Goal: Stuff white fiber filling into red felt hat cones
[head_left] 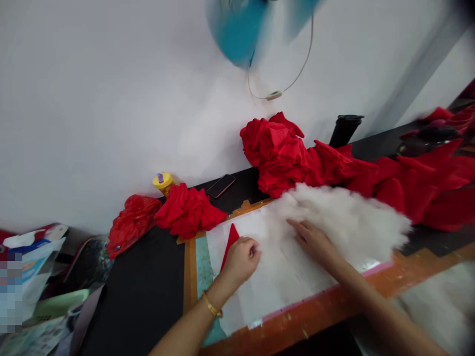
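Observation:
My left hand, with a gold bracelet at the wrist, is curled closed over a pointed piece of red fabric. The piece sticks out beyond the hand's left side, and the rest of it is hidden behind the hand. Beneath lies a white sheet on the work surface. My right hand reaches to the near left edge of a heap of white fluffy stuffing. Its index finger is stretched out, and nothing shows in its grasp.
Red fabric pieces stand in a big pile and a smaller pile. Nearby are a phone, a yellow-lidded container, a red plastic bag and a black cup. A blue fan hangs above. More stuffing lies lower right.

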`<state>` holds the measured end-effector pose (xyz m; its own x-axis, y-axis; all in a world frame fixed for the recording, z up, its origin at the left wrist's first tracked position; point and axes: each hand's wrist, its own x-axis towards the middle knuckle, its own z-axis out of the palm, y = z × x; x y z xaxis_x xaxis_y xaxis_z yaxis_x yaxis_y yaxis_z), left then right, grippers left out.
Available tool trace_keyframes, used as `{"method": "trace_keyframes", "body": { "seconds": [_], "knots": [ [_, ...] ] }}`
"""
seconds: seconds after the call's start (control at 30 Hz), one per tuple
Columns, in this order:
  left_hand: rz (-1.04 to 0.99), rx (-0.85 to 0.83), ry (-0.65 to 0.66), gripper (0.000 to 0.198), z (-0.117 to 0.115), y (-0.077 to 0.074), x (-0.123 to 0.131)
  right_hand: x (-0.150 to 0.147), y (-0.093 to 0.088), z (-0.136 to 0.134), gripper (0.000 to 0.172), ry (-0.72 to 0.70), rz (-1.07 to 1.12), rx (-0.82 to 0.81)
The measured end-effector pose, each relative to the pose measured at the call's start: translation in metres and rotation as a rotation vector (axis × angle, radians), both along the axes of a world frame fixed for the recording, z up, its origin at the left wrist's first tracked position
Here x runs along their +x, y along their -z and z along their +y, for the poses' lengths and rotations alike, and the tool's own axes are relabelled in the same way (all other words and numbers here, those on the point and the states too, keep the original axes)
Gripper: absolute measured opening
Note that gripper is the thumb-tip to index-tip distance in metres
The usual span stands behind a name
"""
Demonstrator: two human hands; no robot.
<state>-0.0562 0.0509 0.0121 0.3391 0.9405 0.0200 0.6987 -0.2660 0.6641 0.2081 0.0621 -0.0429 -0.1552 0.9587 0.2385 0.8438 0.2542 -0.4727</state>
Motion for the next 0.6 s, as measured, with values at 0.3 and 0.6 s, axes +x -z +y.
{"method": "trace_keyframes", "body": {
  "seconds": [0.3, 0.6],
  "knots": [
    [-0.579, -0.391, -0.249, 0.014, -0.066, -0.002, -0.005, -0.091, -0.058, -0.071, 0.033, -0.28, 0.705, -0.363],
    [-0.241, -0.06, -0.139, 0.043, -0.084, 0.006, -0.042, -0.07, -0.024, -0.082, 0.029, -0.048, 0.423, -0.119]
  ]
}}
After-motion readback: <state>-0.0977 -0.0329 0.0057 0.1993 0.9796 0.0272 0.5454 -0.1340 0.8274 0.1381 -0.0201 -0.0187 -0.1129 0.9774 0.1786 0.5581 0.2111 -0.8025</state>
